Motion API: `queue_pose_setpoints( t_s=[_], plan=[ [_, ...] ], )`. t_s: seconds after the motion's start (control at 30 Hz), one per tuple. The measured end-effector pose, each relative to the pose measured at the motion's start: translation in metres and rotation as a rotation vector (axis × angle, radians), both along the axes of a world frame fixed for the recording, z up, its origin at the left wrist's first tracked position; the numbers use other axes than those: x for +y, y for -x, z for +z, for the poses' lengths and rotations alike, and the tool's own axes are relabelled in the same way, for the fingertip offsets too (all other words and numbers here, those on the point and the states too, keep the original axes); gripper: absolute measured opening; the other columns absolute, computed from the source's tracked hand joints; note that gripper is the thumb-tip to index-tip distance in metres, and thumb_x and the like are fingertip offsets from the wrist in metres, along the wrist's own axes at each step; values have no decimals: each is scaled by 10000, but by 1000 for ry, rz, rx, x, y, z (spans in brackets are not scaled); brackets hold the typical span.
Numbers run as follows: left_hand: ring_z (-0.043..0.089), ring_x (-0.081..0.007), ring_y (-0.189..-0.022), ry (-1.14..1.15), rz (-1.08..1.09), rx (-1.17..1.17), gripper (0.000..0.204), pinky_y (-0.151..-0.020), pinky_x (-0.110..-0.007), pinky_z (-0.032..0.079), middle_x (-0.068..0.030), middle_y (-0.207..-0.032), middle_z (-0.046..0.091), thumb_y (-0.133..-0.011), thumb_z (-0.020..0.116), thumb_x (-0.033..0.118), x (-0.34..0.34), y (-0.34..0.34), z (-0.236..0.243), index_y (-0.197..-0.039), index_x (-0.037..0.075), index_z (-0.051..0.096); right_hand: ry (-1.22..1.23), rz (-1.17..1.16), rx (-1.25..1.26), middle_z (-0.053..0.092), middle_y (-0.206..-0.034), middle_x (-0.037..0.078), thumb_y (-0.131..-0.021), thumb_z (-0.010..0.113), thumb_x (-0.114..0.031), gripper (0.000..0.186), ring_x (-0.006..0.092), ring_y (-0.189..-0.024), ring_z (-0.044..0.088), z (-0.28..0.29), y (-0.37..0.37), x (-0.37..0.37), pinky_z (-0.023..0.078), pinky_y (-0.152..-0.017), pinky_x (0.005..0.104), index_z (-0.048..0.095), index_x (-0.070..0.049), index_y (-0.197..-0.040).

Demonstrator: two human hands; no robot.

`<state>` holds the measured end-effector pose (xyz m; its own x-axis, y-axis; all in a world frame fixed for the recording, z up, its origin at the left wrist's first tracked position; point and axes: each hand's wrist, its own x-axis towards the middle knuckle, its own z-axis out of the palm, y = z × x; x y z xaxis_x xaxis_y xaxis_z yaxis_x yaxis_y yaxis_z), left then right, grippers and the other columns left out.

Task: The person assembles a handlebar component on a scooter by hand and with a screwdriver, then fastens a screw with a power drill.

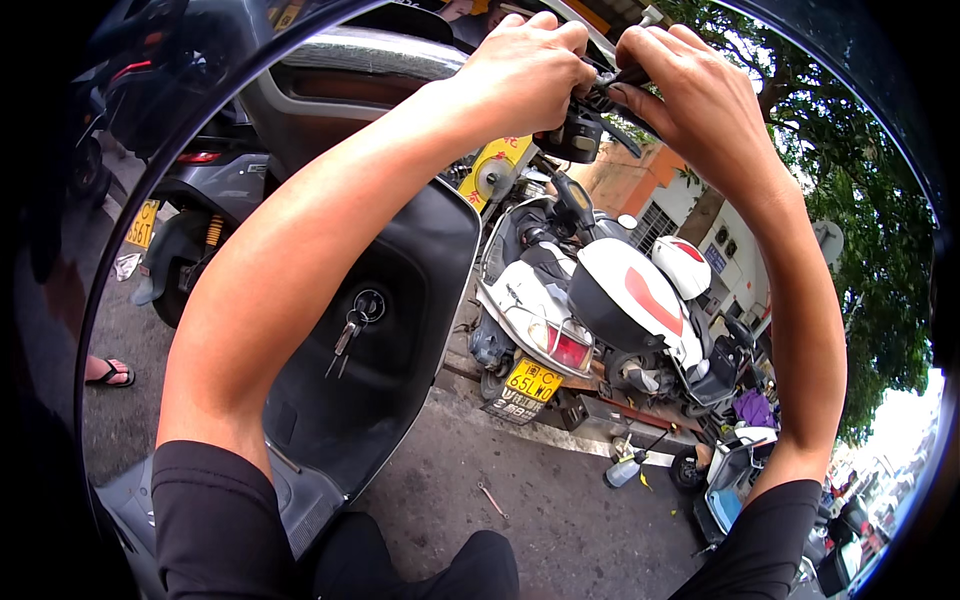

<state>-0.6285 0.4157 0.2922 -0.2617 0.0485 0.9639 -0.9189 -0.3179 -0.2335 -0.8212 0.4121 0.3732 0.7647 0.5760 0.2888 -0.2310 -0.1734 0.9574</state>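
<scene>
Both arms reach up to the handlebar end of a dark scooter. My left hand [535, 70] is closed, its fingers curled against the handlebar fittings; what lies inside them is hidden. To its right, my right hand [690, 85] is closed around a dark part of the handlebar, thumb below and fingers on top. Between and beneath the hands sit a black control housing [578, 138] and a dark lever [622, 138]. A small silver metal piece [651, 16] sticks up above my right fingers. Lower down, keys [345, 340] hang from the lock in the scooter's black front panel [415, 290].
A white scooter [530, 300] with a white-and-red top box [630, 290] is parked ahead. A wrench [492, 502] lies on the pavement, and a spray bottle [625, 468] stands by the kerb. Another scooter [215, 190] and a sandalled foot [110, 372] are at left.
</scene>
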Motion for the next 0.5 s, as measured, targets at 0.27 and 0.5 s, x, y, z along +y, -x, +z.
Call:
queue_pose_setpoints(
  t_s=[0.27, 0.5],
  plan=[
    [598, -373, -977, -152, -269, 99, 267, -834, -489, 476, -190, -1052, 632, -811, 531, 44, 19, 17, 6, -1020, 86, 692, -67, 46, -49, 616, -812, 93, -873, 690, -308, 259, 283, -735, 624, 3, 5, -10, 482, -636, 423, 590, -76, -929],
    [603, -354, -992, -97, -210, 42, 277, -821, -484, 476, -174, -1065, 637, -814, 531, 46, 3, 8, 5, -1041, 88, 684, -101, 4, -126, 620, -814, 97, -860, 701, -356, 311, 284, -726, 630, -1, 1, -8, 484, -627, 403, 586, -79, -944]
  ],
)
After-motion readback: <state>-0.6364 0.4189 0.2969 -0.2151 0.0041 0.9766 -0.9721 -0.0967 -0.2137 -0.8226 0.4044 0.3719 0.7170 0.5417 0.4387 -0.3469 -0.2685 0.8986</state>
